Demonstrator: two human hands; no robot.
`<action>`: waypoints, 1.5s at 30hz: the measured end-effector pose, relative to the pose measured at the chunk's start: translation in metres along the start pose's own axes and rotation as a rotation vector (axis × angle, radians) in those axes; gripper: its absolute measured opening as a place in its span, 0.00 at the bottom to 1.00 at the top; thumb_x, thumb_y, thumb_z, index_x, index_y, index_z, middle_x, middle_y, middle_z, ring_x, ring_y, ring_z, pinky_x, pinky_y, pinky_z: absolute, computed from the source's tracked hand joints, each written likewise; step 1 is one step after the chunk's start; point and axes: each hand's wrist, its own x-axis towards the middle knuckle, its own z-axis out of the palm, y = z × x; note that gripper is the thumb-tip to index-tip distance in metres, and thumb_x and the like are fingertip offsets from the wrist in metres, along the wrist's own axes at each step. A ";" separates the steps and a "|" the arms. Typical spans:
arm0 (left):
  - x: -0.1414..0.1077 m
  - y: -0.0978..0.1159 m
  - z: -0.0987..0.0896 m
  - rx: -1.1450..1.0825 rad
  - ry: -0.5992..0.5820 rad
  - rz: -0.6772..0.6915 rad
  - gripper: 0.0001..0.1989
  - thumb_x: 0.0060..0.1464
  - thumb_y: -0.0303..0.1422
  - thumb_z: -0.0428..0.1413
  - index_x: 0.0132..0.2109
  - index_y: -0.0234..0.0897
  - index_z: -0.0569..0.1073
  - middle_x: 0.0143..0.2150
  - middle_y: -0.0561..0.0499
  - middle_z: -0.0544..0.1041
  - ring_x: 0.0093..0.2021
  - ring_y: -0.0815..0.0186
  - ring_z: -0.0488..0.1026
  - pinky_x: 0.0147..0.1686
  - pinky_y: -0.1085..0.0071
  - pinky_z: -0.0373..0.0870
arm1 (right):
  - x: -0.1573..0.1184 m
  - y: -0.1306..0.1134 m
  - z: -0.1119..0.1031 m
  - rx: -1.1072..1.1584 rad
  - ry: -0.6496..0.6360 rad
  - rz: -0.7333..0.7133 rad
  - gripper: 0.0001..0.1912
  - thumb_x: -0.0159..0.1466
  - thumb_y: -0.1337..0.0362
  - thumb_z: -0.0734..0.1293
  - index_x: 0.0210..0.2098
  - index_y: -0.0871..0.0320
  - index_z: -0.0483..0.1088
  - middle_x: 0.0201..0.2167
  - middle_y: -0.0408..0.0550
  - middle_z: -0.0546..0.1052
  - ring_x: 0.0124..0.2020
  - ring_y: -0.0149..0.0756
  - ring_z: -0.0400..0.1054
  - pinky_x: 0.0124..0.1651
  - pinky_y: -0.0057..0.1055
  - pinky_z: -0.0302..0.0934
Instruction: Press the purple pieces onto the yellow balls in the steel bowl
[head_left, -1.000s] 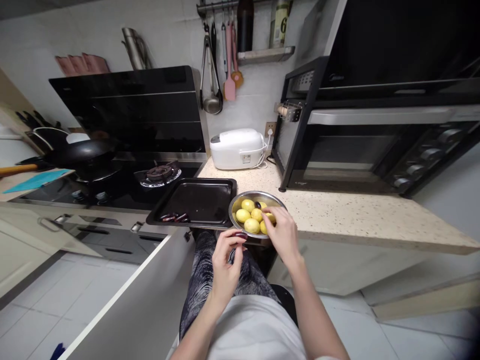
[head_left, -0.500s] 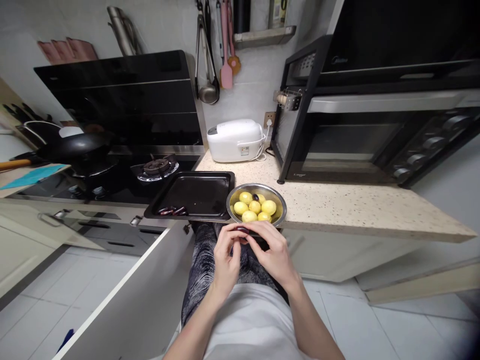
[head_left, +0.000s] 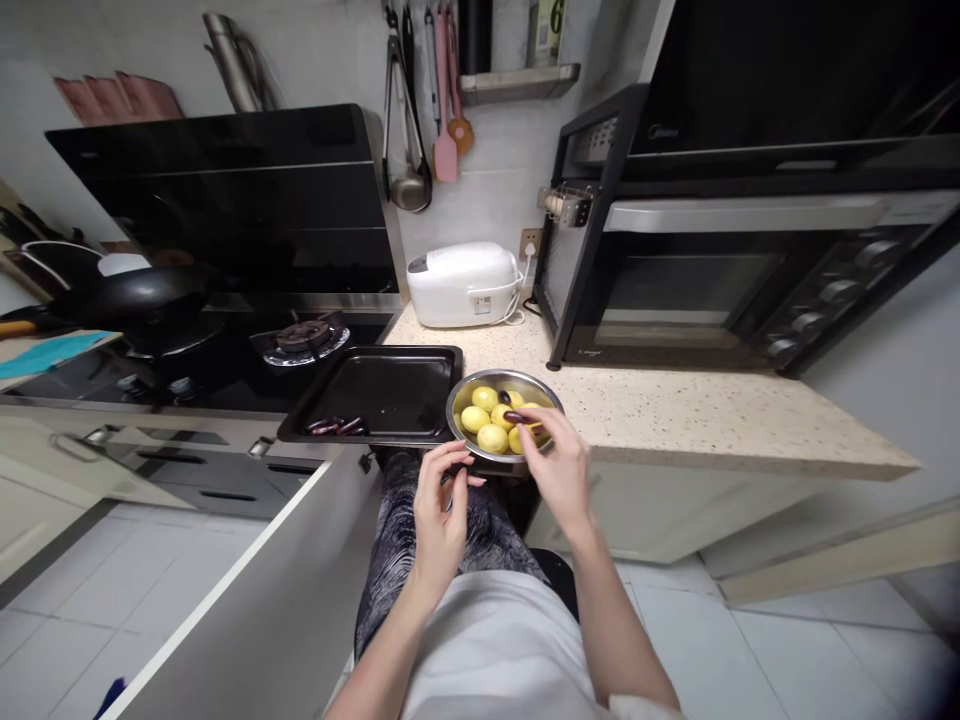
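Note:
My right hand (head_left: 555, 465) is over the near right side of a steel bowl (head_left: 452, 405), with thumb and fingertips closed on a dark purple, oblong grape (head_left: 514, 417). Several yellow, lemon-like fruits (head_left: 493, 438) fill the bowl, and another dark grape (head_left: 505, 398) lies among them. Just in front of the bowl's near left rim, my left hand (head_left: 441, 500) has its fingers curved and the thumb apart; I see nothing held in it. More dark oblong grapes (head_left: 335, 427) lie at the near left corner of a black baking tray (head_left: 390, 390).
A white appliance (head_left: 465, 285) stands behind the bowl against the wall. To the right is a black rack with an oven (head_left: 690, 290). At left are the gas burner (head_left: 304, 335) and a wok (head_left: 142, 300). An open cabinet door (head_left: 247, 590) juts out beside my legs.
My hands have separated. The right one has carried the grape forward and up over the bowl, while the left stays low before it. The view has shifted slightly.

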 end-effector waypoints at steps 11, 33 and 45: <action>-0.002 -0.006 -0.004 0.022 -0.033 0.011 0.09 0.70 0.31 0.53 0.52 0.40 0.76 0.56 0.41 0.71 0.53 0.59 0.75 0.43 0.64 0.84 | 0.042 0.028 0.018 -0.558 -0.076 0.037 0.10 0.64 0.75 0.62 0.38 0.56 0.72 0.38 0.53 0.79 0.43 0.47 0.71 0.46 0.39 0.63; -0.001 -0.003 -0.003 0.016 -0.065 0.006 0.09 0.69 0.33 0.54 0.53 0.41 0.75 0.55 0.42 0.72 0.55 0.58 0.75 0.45 0.62 0.85 | 0.042 0.042 0.022 -0.212 -0.184 0.056 0.09 0.58 0.76 0.65 0.33 0.55 0.70 0.35 0.46 0.78 0.39 0.42 0.72 0.44 0.37 0.65; -0.001 -0.007 -0.005 0.017 -0.086 0.012 0.10 0.69 0.30 0.54 0.55 0.41 0.74 0.57 0.42 0.70 0.55 0.59 0.76 0.48 0.61 0.85 | 0.027 0.033 0.010 -0.164 -0.109 0.043 0.08 0.62 0.73 0.63 0.33 0.54 0.72 0.35 0.48 0.79 0.39 0.44 0.74 0.45 0.40 0.66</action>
